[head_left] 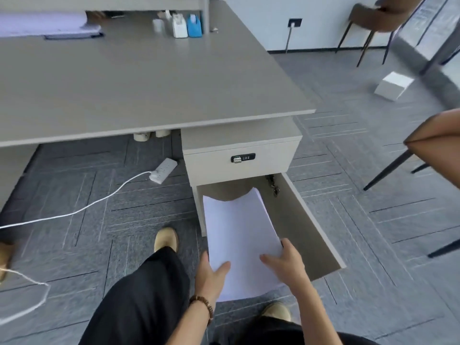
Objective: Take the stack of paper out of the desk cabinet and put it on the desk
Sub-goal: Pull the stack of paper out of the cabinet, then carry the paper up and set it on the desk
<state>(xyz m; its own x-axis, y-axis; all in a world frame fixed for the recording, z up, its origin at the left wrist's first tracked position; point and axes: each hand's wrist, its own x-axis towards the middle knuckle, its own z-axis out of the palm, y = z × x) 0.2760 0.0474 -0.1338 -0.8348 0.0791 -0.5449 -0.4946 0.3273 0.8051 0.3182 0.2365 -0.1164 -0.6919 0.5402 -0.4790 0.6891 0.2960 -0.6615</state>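
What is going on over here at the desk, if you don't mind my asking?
A person is pulling a stack of paper out of the open cabinet under the desk. Both hands grip its near end: the left hand at the left corner, the right hand at the right edge. The paper bends as it comes out, its far end still inside. The desk's near part is bare.
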